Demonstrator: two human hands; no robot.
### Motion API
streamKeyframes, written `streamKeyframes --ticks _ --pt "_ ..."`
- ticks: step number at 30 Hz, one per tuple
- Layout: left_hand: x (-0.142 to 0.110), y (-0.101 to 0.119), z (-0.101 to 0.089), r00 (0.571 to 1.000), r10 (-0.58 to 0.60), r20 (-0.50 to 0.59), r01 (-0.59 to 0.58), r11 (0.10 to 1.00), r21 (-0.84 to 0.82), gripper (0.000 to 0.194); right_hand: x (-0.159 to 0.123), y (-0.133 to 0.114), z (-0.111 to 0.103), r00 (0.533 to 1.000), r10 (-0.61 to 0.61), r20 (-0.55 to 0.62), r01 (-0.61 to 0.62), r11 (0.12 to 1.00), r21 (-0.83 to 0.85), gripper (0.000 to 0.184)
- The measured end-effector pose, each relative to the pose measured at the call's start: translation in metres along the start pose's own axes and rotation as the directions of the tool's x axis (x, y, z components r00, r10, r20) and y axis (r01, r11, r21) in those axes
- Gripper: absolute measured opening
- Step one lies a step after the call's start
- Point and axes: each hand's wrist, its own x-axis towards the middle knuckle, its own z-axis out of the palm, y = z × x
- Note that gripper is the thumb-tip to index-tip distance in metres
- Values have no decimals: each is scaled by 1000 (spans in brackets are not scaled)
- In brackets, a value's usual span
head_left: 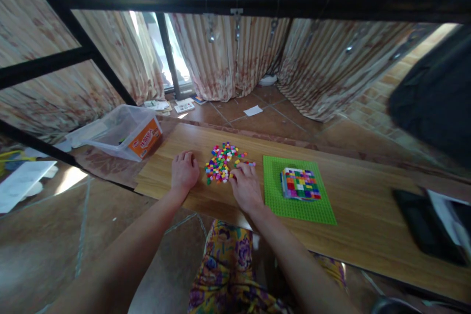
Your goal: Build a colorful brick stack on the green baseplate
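On the wooden table (pixel 360 201), a brick block (pixel 300 184) is borne near the middle of the green baseplate (pixel 272 191), with bare studs shown on every side of it. To the left of the baseplate, well apart from the block, the loose bricks (pixel 220 163) are heaped; no clear long axis is formed by the heap, though a few strays are scattered from it toward the baseplate. Between heap and baseplate the right hand (pixel 247 185) is placed, just beside the baseplate's left edge, so that the bricks are reached on its left and the block is found on its right. Its fingers are bent and drawn in at the heap's near right edge; whether a brick is pinched cannot be told. The left hand (pixel 184 172) is rested on the far side of the heap from the baseplate, its fingers loosely curled, and what may be held under them cannot be told. Of the two hands, the right is clearly placed nearer the baseplate and block.
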Motion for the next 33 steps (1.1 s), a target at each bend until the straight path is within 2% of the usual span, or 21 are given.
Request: streamKeyframes --ticks 2,6,10,14,17,20,26,33 --pt "1 -1 1 1000 2 2 -2 1000 0 31 -6 -4 -8 999 35 -28 -32 994 106 14" --pt "2 -4 4 1000 21 -12 -21 1000 -12 31 -31 -9 -32 977 212 -32 -188 919 347 14" --pt "3 -6 5 999 29 -20 -30 999 -24 30 -67 1 -57 931 364 -33 -312 840 444 15" --pt "3 -6 5 1000 26 -18 -26 999 -33 30 -94 24 -84 911 396 -116 -336 874 350 18" --pt "3 -6 5 999 28 -20 -28 999 -22 30 -100 42 -103 914 346 -214 -301 929 217 22" --pt "3 -5 4 999 29 -15 -29 1000 -12 31 -98 56 -112 913 279 -298 -283 959 31 24" --pt "4 -4 3 1000 26 -4 -26 1000 -12 32 -87 70 -108 922 180 -342 -256 947 -192 25" --pt "3 -3 1 1000 14 5 -14 999 -33 31 -85 71 -101 924 178 -338 -277 922 -269 25"
